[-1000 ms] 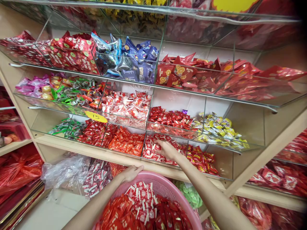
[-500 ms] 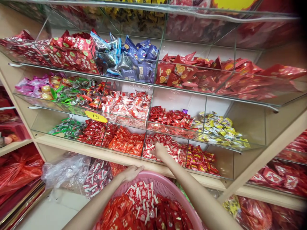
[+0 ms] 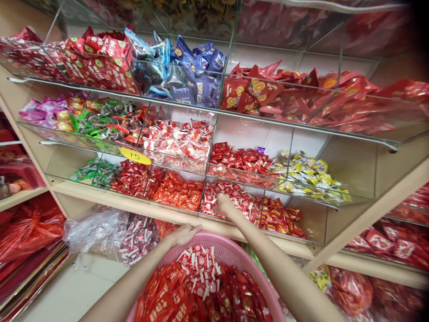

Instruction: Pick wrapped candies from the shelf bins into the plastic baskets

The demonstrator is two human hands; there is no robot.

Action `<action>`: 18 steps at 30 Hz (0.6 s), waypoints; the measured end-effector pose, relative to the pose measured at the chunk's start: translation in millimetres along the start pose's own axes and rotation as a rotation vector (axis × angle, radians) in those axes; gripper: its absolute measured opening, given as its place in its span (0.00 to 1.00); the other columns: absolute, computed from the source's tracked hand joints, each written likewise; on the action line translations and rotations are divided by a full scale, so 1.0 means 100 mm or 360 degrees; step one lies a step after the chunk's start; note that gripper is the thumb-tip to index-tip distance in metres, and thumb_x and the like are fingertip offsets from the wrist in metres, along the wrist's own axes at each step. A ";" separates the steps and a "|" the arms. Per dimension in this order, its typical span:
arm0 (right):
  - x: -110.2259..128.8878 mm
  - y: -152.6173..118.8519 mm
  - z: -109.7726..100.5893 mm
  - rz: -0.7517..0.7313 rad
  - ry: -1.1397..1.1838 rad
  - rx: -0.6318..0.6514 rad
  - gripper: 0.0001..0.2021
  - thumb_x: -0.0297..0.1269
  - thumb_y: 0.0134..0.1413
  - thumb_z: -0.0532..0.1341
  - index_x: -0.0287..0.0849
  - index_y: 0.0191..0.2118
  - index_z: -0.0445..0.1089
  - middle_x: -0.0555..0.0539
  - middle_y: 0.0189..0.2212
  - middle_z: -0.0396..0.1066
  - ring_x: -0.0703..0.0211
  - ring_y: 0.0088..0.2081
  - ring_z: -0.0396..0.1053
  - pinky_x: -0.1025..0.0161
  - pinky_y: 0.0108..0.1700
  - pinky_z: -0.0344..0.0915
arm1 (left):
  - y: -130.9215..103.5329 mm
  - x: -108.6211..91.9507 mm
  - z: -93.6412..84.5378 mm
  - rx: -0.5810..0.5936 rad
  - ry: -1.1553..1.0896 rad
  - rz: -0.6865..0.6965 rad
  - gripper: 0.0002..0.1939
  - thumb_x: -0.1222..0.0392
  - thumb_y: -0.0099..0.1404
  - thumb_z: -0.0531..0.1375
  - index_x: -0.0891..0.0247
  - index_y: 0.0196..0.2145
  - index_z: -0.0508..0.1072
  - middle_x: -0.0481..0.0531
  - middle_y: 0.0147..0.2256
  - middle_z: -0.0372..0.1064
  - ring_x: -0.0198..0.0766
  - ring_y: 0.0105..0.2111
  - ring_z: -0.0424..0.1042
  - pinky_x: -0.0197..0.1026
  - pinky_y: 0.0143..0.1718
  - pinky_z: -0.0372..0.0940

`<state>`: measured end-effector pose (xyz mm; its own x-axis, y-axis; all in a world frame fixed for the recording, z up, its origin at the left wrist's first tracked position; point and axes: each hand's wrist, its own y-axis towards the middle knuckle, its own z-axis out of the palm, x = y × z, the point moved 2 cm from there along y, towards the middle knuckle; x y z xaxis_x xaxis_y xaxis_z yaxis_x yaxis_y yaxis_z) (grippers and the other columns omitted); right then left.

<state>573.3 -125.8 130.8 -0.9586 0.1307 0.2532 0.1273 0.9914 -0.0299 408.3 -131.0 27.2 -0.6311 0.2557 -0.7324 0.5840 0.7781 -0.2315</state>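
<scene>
Right hand dipping into red-and-white sweets, left hand holding the basket

The right hand is reaching into a low, clear-walled compartment, its fingers curling down among small red-and-white wrapped candies; whether they are pinching one, I cannot tell. The left hand is holding the pink perforated basket by its far left rim, fingers lying together. The basket is sitting near, just below the shelf, carrying more red-and-white candies at its far side, orange-red packets at left and dark red packets at right.

Each candy is probably weighing little, its wrapper feeling slick and crinkly; the flat wrapper ends are offering the easiest pinch. The loaded basket is likely feeling heavy and flexing somewhat, so its rolled rim is giving the firmest hold, ideally from opposite sides.
</scene>
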 end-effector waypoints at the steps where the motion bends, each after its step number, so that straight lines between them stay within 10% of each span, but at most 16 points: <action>1: -0.02 -0.01 -0.04 -0.0004 0.0005 0.0004 0.12 0.27 0.41 0.61 0.36 0.36 0.66 0.38 0.37 0.66 0.55 0.35 0.67 0.66 0.29 0.58 | 0.00 0.00 0.00 -0.0012 0.0029 0.0002 0.35 0.35 0.56 0.42 0.68 0.30 0.74 0.56 0.33 0.73 0.46 0.35 0.69 0.39 0.39 0.57; 10: -0.13 -0.41 -0.42 -0.0411 0.0062 -0.0008 0.09 0.35 0.42 0.62 0.38 0.33 0.67 0.50 0.25 0.64 0.62 0.29 0.61 0.68 0.28 0.55 | -0.06 -0.10 -0.02 -0.0036 0.0047 -0.0004 0.38 0.33 0.56 0.38 0.69 0.29 0.73 0.59 0.33 0.72 0.47 0.35 0.69 0.39 0.38 0.58; 18: 0.00 -1.31 0.38 -0.0932 -0.0031 0.0658 0.11 0.31 0.44 0.60 0.39 0.38 0.65 0.44 0.36 0.68 0.55 0.38 0.65 0.64 0.36 0.61 | -0.05 -0.09 -0.02 -0.0048 0.0127 -0.0046 0.37 0.32 0.55 0.38 0.68 0.25 0.71 0.56 0.27 0.70 0.45 0.29 0.67 0.40 0.34 0.57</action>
<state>547.2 -255.8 97.8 -0.8448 -0.4270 0.3225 -0.5127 0.8184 -0.2595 409.9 -136.6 35.8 -0.6869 0.2767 -0.6720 0.5499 0.8024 -0.2316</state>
